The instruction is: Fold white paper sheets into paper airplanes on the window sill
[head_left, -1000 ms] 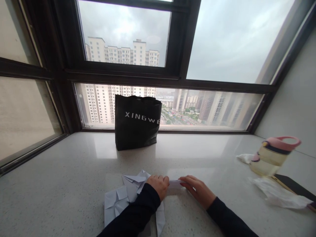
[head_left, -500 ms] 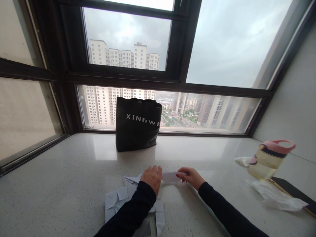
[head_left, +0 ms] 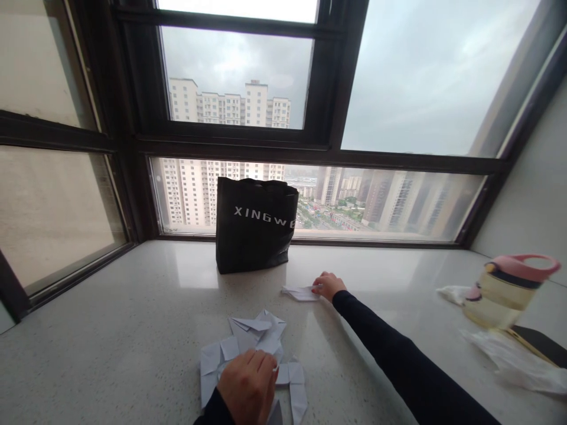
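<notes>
Both our hands have moved since half a second ago: our right hand (head_left: pixel 328 287) has gone farther out towards the far edge of the sill (head_left: pixel 133 330), taking the folded paper strip (head_left: pixel 303 293) with it, and our left hand (head_left: pixel 248 382) has let go of that strip and come back towards the near edge. Our right fingers are closed on the strip's right end, a light pinch that leaves most of it uncovered, probably because thin folded paper creases if squeezed. It lies level, at or just above the surface, about midway between the left and right edges and just in front of the black bag (head_left: pixel 257 230).

Our left hand is curled over the folded papers (head_left: pixel 261 333) by the near edge; its palm is turned away, so we cannot tell whether it grips any of them. These pieces overlap in a loose group, likely gathered there so that we reach them easily.

Upright near the far edge, by the window, the bag stands beyond both hands, perhaps to leave the middle free. Well to the right, by the right edge, are the pink-lidded bottle (head_left: pixel 505 295), the dark phone (head_left: pixel 543 344) and the crumpled plastic (head_left: pixel 516 361), seemingly put aside.
</notes>
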`<control>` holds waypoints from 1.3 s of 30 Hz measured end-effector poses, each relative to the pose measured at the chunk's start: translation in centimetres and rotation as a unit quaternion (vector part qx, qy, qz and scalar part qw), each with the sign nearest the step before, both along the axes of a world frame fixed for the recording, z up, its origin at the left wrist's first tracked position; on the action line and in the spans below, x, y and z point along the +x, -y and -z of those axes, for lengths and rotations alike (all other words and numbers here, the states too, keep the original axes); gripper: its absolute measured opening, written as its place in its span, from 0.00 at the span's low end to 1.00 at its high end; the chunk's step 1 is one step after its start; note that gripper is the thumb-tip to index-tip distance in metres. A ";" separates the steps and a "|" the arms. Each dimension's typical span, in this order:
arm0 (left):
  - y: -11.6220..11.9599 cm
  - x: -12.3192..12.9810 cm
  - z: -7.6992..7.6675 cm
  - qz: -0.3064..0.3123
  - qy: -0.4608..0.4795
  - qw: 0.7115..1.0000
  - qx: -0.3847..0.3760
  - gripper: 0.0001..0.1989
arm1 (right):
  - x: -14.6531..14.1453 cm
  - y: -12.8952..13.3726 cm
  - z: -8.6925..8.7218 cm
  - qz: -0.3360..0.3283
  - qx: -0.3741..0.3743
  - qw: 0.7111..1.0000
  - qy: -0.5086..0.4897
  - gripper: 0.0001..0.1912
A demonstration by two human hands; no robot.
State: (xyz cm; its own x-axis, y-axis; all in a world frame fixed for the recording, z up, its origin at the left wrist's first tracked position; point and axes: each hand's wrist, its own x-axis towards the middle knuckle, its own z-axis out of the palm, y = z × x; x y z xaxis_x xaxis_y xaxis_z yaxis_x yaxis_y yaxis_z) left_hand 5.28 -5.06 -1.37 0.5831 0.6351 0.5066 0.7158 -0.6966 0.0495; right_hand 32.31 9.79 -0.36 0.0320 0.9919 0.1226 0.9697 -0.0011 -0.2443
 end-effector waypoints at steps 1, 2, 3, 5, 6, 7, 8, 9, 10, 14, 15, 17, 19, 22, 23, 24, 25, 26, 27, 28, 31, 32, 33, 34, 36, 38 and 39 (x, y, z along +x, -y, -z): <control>-0.1 -0.4 0.2 -0.004 0.016 1.000 0.002 0.09 | -0.1 0.2 -0.1 0.005 0.014 1.000 0.013 0.11; -0.3 -0.6 0.4 -0.006 0.033 0.999 0.001 0.09 | -0.2 0.4 -0.2 0.010 0.028 0.999 0.023 0.11; -0.4 -0.8 0.5 -0.009 0.051 0.999 -0.004 0.09 | -0.3 0.7 -0.3 0.015 0.043 0.999 0.031 0.11; -0.6 -1.0 0.7 -0.011 0.083 0.996 -0.017 0.09 | -0.6 1.3 -0.7 0.022 0.074 0.996 0.039 0.11; -0.7 -1.1 0.8 -0.011 0.096 0.995 -0.022 0.10 | -0.9 1.6 -1.0 0.025 0.092 0.995 0.039 0.11; -0.7 -1.1 0.8 -0.011 0.106 0.994 -0.026 0.10 | -1.3 2.0 -1.3 0.025 0.110 0.993 0.036 0.10; -0.8 -1.1 0.9 -0.011 0.112 0.993 -0.027 0.10 | -2.0 2.4 -1.5 0.022 0.128 0.991 0.031 0.10; -0.8 -1.0 1.0 -0.012 0.116 0.993 -0.027 0.10 | -2.8 3.0 -1.8 0.014 0.144 0.989 0.023 0.10; -0.8 -1.0 1.0 -0.012 0.117 0.993 -0.028 0.11 | -3.9 3.7 -1.9 -0.001 0.157 0.988 0.014 0.10; -0.6 -0.8 1.2 -0.021 0.106 0.993 -0.044 0.10 | -9.2 7.4 -1.4 -0.134 0.154 0.979 -0.021 0.11; -0.6 -0.8 1.2 -0.025 0.103 0.993 -0.050 0.10 | -10.4 8.2 -1.2 -0.164 0.150 0.975 -0.028 0.14; -0.5 -0.8 1.3 -0.033 0.095 0.993 -0.062 0.11 | -12.3 9.2 -0.7 -0.223 0.143 0.961 -0.076 0.20; -0.5 -0.9 1.4 -0.034 0.092 0.992 -0.077 0.11 | -13.2 9.4 -0.3 -0.238 0.141 0.953 -0.124 0.13; -0.6 -1.0 1.6 -0.027 0.104 0.989 -0.102 0.12 | -13.2 8.8 -0.3 -0.211 0.157 0.949 -0.171 0.05; -0.6 -1.1 1.6 -0.024 0.112 0.988 -0.107 0.12 | -12.9 8.6 -0.4 -0.199 0.166 0.947 -0.192 0.06; -0.7 -1.1 1.6 -0.021 0.123 0.986 -0.111 0.12 | -12.7 8.6 -0.5 -0.187 0.174 0.942 -0.216 0.07; -0.7 -1.2 1.6 -0.017 0.136 0.984 -0.113 0.12 | -12.4 8.6 -0.6 -0.177 0.180 0.936 -0.244 0.08; -0.7 -1.2 1.5 -0.011 0.154 0.981 -0.115 0.13 | -12.2 8.8 -0.6 -0.169 0.182 0.929 -0.273 0.10; -0.7 -1.2 1.3 -0.005 0.176 0.978 -0.116 0.13 | -11.9 9.0 -0.6 -0.163 0.180 0.921 -0.303 0.12; -0.7 -1.2 1.2 -0.002 0.203 0.972 -0.115 0.13 | -11.8 9.4 -0.5 -0.159 0.175 0.913 -0.333 0.14; -0.7 -1.2 0.6 -0.014 0.311 0.945 -0.099 0.10 | -11.4 10.3 0.3 -0.149 0.157 0.888 -0.405 0.17; -0.7 -1.2 0.4 -0.020 0.349 0.933 -0.088 0.08 | -11.3 10.6 0.6 -0.145 0.154 0.882 -0.422 0.17; -0.8 -1.3 0.3 -0.026 0.383 0.920 -0.075 0.07 | -11.2 10.8 0.9 -0.141 0.151 0.876 -0.436 0.18; -0.8 -1.4 0.1 -0.030 0.409 0.910 -0.061 0.05 | -11.2 10.9 1.2 -0.138 0.149 0.872 -0.446 0.18; -1.0 -1.6 -0.1 -0.046 0.426 0.903 -0.030 0.07 | -11.2 11.2 1.4 -0.139 0.143 0.865 -0.460 0.18; -1.3 -2.0 -0.1 -0.072 0.386 0.920 0.000 0.17 | -11.5 11.7 1.4 -0.156 0.129 0.864 -0.461 0.17; -1.5 -2.2 -0.1 -0.079 0.354 0.932 0.009 0.21 | -11.7 12.0 1.3 -0.171 0.120 0.865 -0.455 0.17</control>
